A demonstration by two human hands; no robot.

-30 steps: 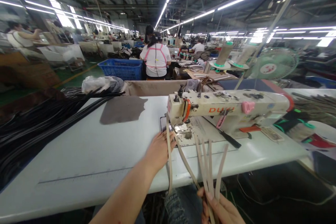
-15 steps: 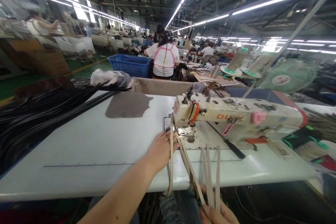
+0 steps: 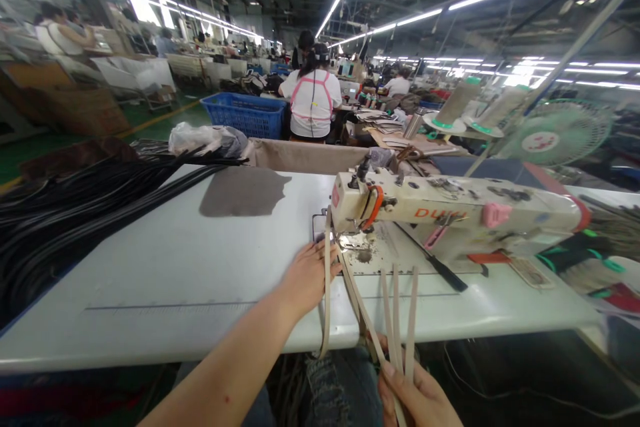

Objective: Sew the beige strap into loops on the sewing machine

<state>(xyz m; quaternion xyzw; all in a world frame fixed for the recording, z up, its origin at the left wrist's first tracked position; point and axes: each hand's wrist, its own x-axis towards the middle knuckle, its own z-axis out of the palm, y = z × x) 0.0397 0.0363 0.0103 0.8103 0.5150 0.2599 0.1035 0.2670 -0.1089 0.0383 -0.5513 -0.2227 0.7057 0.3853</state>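
My left hand (image 3: 313,271) lies flat on the table beside the needle area of the sewing machine (image 3: 395,203), fingers stretched out. A thin beige strap (image 3: 327,300) runs from the machine's head down across these fingers and loops over the table's front edge. More beige strips (image 3: 365,310) lead from the presser foot towards me. My right hand (image 3: 417,390), low at the front edge, is closed around several of these strips, pinching them between thumb and fingers. Free ends of three strips (image 3: 396,307) stick up above that hand.
A dark grey-brown piece (image 3: 245,192) lies on the white table (image 3: 165,267). Long black strips (image 3: 65,233) are heaped at the left. A black-handled tool (image 3: 445,271) rests by the machine. Thread cones (image 3: 457,103) and a fan (image 3: 550,137) stand right. A co-worker (image 3: 313,100) sits ahead.
The view has tilted slightly, so the table sits a little higher in the picture. My right hand has risen slightly with the strips; my left hand stays at the machine.
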